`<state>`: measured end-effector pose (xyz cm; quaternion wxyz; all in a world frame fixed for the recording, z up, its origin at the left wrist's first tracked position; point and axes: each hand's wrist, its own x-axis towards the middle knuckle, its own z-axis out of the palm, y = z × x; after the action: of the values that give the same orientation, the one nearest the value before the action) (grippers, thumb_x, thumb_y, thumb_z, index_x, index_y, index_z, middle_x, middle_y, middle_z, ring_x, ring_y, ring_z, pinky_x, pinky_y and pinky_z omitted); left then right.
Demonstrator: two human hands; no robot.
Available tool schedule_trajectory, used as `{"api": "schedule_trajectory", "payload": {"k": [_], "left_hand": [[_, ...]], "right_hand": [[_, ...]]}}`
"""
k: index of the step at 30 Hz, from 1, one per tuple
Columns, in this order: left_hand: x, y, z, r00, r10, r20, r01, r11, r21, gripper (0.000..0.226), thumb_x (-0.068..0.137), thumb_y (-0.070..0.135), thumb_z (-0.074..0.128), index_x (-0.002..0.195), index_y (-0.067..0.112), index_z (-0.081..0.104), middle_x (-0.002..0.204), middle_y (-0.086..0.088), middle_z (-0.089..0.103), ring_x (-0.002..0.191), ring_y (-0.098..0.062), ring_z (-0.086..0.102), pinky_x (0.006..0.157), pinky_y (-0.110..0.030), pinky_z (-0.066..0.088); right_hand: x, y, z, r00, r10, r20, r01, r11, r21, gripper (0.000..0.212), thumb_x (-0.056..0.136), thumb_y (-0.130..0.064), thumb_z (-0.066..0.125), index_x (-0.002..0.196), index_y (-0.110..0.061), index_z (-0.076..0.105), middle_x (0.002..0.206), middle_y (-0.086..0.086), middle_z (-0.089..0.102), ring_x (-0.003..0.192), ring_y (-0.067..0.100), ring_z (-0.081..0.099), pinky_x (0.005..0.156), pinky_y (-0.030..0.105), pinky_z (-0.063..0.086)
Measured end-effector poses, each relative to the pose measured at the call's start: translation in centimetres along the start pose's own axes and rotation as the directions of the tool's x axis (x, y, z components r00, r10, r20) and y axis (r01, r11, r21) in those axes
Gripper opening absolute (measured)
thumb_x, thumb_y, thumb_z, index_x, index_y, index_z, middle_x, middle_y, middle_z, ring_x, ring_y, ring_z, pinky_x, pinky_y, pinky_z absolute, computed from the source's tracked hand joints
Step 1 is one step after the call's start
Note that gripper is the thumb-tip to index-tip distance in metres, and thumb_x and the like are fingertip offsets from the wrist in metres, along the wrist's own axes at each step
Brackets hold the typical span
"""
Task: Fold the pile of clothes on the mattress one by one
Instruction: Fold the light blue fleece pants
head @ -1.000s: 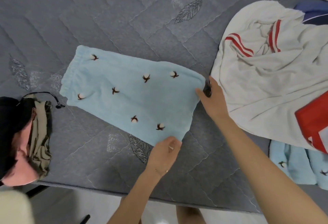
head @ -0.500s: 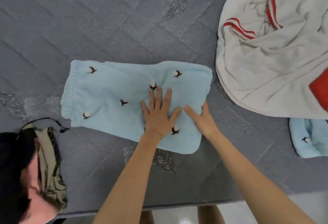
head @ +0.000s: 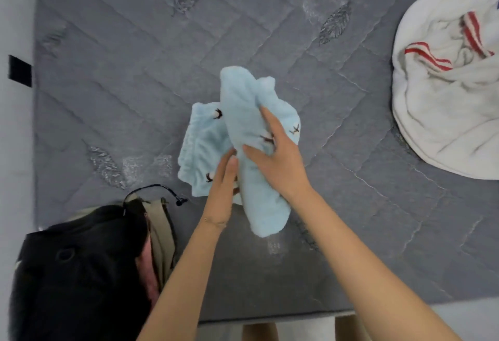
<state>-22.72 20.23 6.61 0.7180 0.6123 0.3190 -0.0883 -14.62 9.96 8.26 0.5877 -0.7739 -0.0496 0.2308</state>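
Clutching the blue garment (head: 244,102), right grip (head: 279,163) sits beside flat-fingered left grip (head: 222,192).

Your grey quilted mattress (head: 270,29), stitched in chevrons with leaf motifs, carries everything here. Just left of your left hand (head: 222,186), part of the light blue fleece garment (head: 199,146) with small brown-and-white motifs rests on it. Well to the right of your right hand (head: 278,159) lies a crumpled white garment with red stripes (head: 445,113). Below and left of your left hand sits a heap of black, olive and pink clothes (head: 81,273), with a black cord (head: 154,188) looping from it.
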Motion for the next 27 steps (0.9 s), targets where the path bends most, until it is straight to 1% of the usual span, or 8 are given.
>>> {"api": "schedule_trajectory", "payload": {"k": [5, 9, 13, 17, 20, 22, 24, 27], "left_hand": [[1.5, 1.7, -7.1, 0.975, -0.202, 0.097, 0.224, 0.902, -0.370, 0.066, 0.083, 0.051, 0.064, 0.137, 0.016, 0.049, 0.134, -0.010, 0.058, 0.122, -0.022, 0.056, 0.102, -0.038, 0.043], [3.6, 1.4, -10.8, 0.990, -0.119, -0.076, 0.111, 0.988, -0.104, 0.027, 0.091, 0.016, 0.062, 0.118, 0.018, 0.060, 0.112, -0.006, 0.070, 0.102, -0.020, 0.068, 0.075, -0.027, 0.057], [5.2, 1.1, -12.4, 0.995, 0.016, -0.103, -0.003, 0.992, 0.124, 0.036, 0.091, 0.013, 0.063, 0.127, 0.016, 0.056, 0.113, 0.004, 0.068, 0.104, -0.010, 0.065, 0.091, -0.033, 0.054], [5.6, -0.1, -11.6, 0.919, 0.272, -0.285, -0.047, 0.793, 0.607, 0.056, 0.090, 0.020, 0.063, 0.142, 0.014, 0.042, 0.141, -0.007, 0.048, 0.129, -0.023, 0.045, 0.109, -0.045, 0.036], [4.6, -1.3, -9.2, 0.843, 0.507, -0.180, -0.118, 0.500, 0.858, 0.059, 0.091, 0.041, 0.056, 0.144, 0.019, 0.040, 0.151, -0.011, 0.034, 0.138, -0.030, 0.032, 0.113, -0.050, 0.025], [4.6, -2.5, -7.8, 0.852, 0.516, -0.086, -0.123, 0.357, 0.926, 0.066, 0.091, 0.055, 0.043, 0.148, 0.024, 0.033, 0.156, -0.008, 0.027, 0.143, -0.030, 0.024, 0.116, -0.051, 0.019], [5.3, -3.9, -7.8, 0.903, 0.425, -0.071, -0.081, 0.329, 0.941, 0.076, 0.088, 0.066, 0.033, 0.152, 0.028, 0.017, 0.160, -0.006, 0.016, 0.147, -0.029, 0.016, 0.117, -0.052, 0.015], [6.6, -6.1, -9.1, 0.943, 0.326, -0.069, -0.087, 0.442, 0.893, 0.086, 0.081, 0.077, 0.029, 0.149, 0.034, -0.003, 0.160, -0.001, -0.003, 0.148, -0.025, 0.003, 0.118, -0.053, 0.012]], "right_hand": [[-0.4, -1.4, 6.5, 0.964, 0.074, 0.255, -0.048, 0.993, -0.108, 0.054, 0.102, -0.019, 0.042, 0.152, -0.021, 0.021, 0.153, 0.000, 0.034, 0.138, 0.012, 0.035, 0.116, 0.032, 0.028], [0.2, -0.7, 6.7, 0.993, -0.091, 0.080, 0.104, 0.978, -0.180, 0.042, 0.097, -0.003, 0.043, 0.139, -0.012, 0.045, 0.136, 0.003, 0.054, 0.119, 0.017, 0.053, 0.105, 0.039, 0.041], [1.6, 2.7, 5.3, 0.990, -0.144, 0.012, 0.120, 0.773, -0.623, 0.057, 0.091, -0.039, 0.060, 0.144, -0.025, 0.042, 0.155, 0.003, 0.031, 0.145, 0.027, 0.018, 0.118, 0.048, 0.011], [2.1, 6.2, 5.4, 0.993, -0.025, 0.117, 0.109, 0.582, -0.806, 0.078, 0.087, -0.067, 0.046, 0.152, -0.040, 0.010, 0.162, -0.003, -0.006, 0.148, 0.024, -0.016, 0.116, 0.049, -0.012], [2.8, 7.4, 5.8, 0.992, -0.054, 0.113, 0.124, 0.558, -0.821, 0.074, 0.090, -0.065, 0.039, 0.152, -0.038, 0.009, 0.162, 0.001, -0.003, 0.148, 0.028, -0.012, 0.117, 0.052, -0.010], [3.7, 7.5, 5.3, 0.991, -0.102, 0.091, 0.134, 0.584, -0.801, 0.071, 0.090, -0.068, 0.032, 0.152, -0.036, 0.017, 0.162, 0.003, 0.004, 0.149, 0.029, -0.006, 0.117, 0.051, -0.008], [4.8, 7.6, 4.4, 0.984, -0.135, 0.113, 0.171, 0.577, -0.799, 0.076, 0.086, -0.074, 0.029, 0.151, -0.036, 0.018, 0.162, 0.002, 0.005, 0.149, 0.027, -0.006, 0.116, 0.047, -0.014], [6.0, 8.0, 3.3, 0.960, -0.075, 0.269, 0.264, 0.561, -0.785, 0.088, 0.078, -0.080, 0.033, 0.151, -0.040, 0.005, 0.162, -0.002, -0.008, 0.147, 0.021, -0.018, 0.115, 0.047, -0.019]]}}
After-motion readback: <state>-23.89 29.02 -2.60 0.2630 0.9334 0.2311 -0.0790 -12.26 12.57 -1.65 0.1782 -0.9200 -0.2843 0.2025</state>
